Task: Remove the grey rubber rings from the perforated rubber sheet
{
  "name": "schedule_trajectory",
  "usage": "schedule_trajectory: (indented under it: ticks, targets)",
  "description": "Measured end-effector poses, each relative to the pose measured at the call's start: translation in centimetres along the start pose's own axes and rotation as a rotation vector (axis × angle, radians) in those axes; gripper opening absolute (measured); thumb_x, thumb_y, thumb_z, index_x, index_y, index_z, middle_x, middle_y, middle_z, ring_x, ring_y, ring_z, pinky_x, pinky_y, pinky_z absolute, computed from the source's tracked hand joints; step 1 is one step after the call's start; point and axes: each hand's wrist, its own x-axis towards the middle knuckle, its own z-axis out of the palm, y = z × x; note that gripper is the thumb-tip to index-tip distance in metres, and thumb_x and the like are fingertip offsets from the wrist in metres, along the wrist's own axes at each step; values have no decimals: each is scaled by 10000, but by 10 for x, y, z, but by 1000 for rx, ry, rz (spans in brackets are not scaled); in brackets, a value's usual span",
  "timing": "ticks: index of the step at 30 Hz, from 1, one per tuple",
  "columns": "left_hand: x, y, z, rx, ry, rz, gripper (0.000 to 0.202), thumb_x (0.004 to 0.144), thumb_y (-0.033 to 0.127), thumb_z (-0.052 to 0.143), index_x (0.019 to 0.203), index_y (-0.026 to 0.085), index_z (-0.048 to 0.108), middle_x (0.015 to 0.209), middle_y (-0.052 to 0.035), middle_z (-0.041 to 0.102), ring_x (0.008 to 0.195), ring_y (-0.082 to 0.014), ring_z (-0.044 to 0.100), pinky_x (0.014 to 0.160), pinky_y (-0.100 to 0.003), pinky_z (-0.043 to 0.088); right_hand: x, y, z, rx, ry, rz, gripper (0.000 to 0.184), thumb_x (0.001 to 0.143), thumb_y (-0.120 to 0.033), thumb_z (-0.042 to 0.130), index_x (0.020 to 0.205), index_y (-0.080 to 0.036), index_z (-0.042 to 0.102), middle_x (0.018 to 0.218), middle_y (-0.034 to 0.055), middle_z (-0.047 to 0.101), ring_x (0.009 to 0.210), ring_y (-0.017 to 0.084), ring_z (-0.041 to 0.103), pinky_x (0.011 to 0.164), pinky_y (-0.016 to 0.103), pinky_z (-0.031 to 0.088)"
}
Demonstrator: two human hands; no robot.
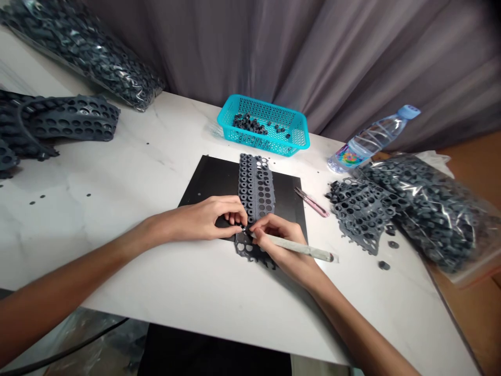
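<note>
A dark grey rubber sheet (256, 188) with rows of round rings and holes lies lengthwise across a black mat (213, 180). My right hand (284, 240) is closed around a pale, pen-like tool (301, 247), its tip pointing at the sheet's lower part. Opposite that tip, my left hand (225, 216) pinches at the sheet's left edge with thumb and forefinger. A small dark piece seems to sit between those fingertips, too small to name for certain. Some of the sheet's holes on the right side are without rings.
A blue basket (266, 143) holds several small black rings. Pink-handled snips (313, 202) lie right of the mat. Farther right are a perforated rubber scrap (358, 214), a water bottle (371, 138) and a bag of black parts (438, 219). Another bag (90, 57) and rubber sheets (70, 117) lie left.
</note>
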Motion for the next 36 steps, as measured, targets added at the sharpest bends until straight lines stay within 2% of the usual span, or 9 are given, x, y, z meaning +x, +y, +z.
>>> schedule_trajectory:
  ticks: [7, 13, 18, 28, 32, 36]
  targets:
    - [-1, 4, -1, 5, -4, -11, 84, 1002, 211, 672, 1066, 195, 724, 1092, -49, 681, 961, -173, 670, 875, -310, 566, -1, -4, 0, 2, -4, 8, 139, 977, -303, 678, 928, -188, 739, 742, 0, 659, 637, 136, 537, 568, 245, 395]
    - [0, 4, -1, 17, -4, -2, 99, 970, 173, 665, 1048, 203, 718, 1072, -49, 681, 942, -182, 668, 863, -319, 571, -1, -5, 1, 11, -3, 0, 132, 974, -288, 673, 910, -187, 728, 757, 3, 660, 657, 139, 551, 581, 248, 398]
    - [1, 4, -2, 21, -4, -2, 104, 969, 182, 665, 1050, 201, 726, 1067, -48, 690, 940, -181, 674, 854, -314, 569, 0, -1, 1, 1, -15, -18, 136, 996, -299, 669, 935, -191, 726, 770, 5, 665, 668, 141, 555, 591, 251, 403]
    - [0, 4, -1, 20, 12, -5, 93, 979, 234, 688, 1055, 204, 734, 1061, -48, 696, 935, -183, 674, 849, -313, 570, 1, -6, 2, -22, 0, -37, 154, 976, -292, 668, 859, -195, 696, 685, -20, 611, 612, 128, 503, 567, 247, 365]
    - [-2, 8, -1, 109, -1, -1, 125, 1023, 254, 657, 1111, 207, 732, 1089, -51, 693, 958, -191, 686, 857, -313, 553, 0, -6, 4, -59, 1, -51, 131, 964, -246, 647, 847, -198, 677, 666, -30, 582, 601, 124, 480, 565, 246, 353]
    - [-3, 6, 4, 315, -3, 123, 185, 1080, 260, 582, 1162, 221, 743, 1144, -70, 724, 1021, -225, 697, 970, -361, 534, -2, -10, 6, -117, 12, -71, 125, 969, -241, 622, 870, -202, 689, 672, -28, 598, 590, 125, 494, 572, 249, 370]
